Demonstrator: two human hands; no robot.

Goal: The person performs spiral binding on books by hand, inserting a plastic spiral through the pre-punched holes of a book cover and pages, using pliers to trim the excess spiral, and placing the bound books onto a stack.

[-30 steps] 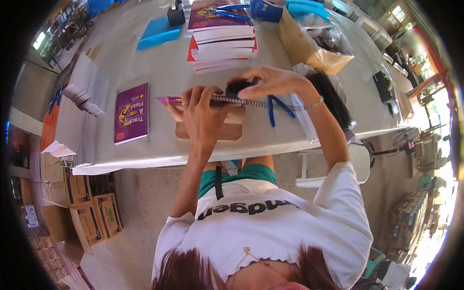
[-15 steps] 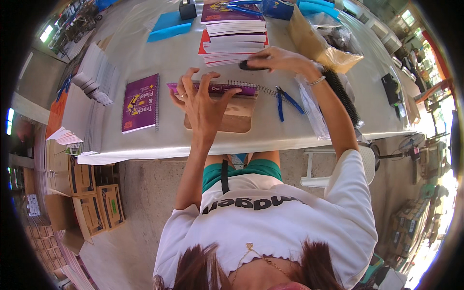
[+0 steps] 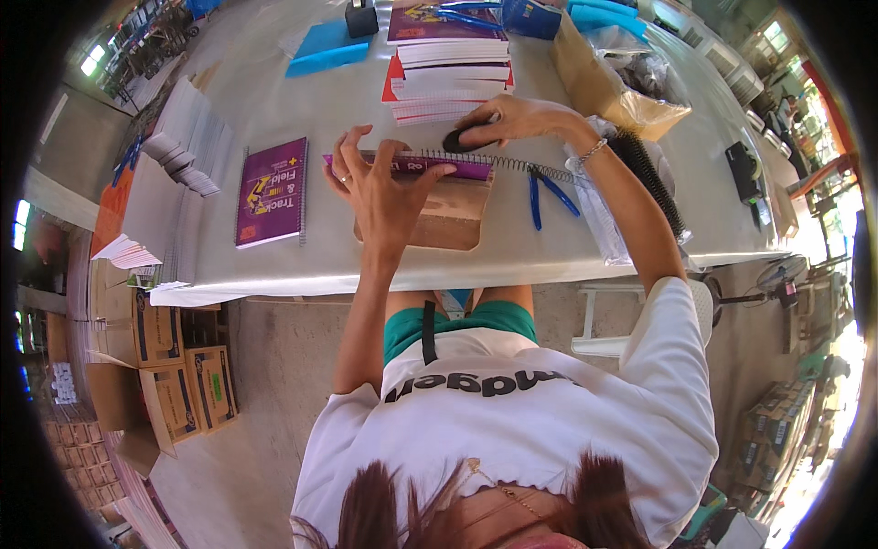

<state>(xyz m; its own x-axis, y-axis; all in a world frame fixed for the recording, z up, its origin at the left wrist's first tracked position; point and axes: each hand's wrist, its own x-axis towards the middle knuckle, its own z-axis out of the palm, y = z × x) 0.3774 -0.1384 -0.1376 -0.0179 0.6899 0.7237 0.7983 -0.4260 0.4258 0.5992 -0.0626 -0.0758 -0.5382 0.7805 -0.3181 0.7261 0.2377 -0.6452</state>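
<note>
A purple book stands on its edge against a wooden block, spine up. My left hand grips it, thumb on the near side and fingers reaching over the top. A dark wire coil runs along part of the spine and trails off to the right, over blue-handled pliers. In my right hand is a black rounded object, held down close to the coil at the far side of the book; its exact kind is unclear.
A finished purple spiral book lies at left, beside tall paper stacks. Beyond my hands stands a pile of books. Bagged black coils lie at right, near a cardboard box and a black tape dispenser.
My right hand has brought the black object down and left, closer to the coil. More coil loops show along the spine. My left hand keeps its grip on the book.
</note>
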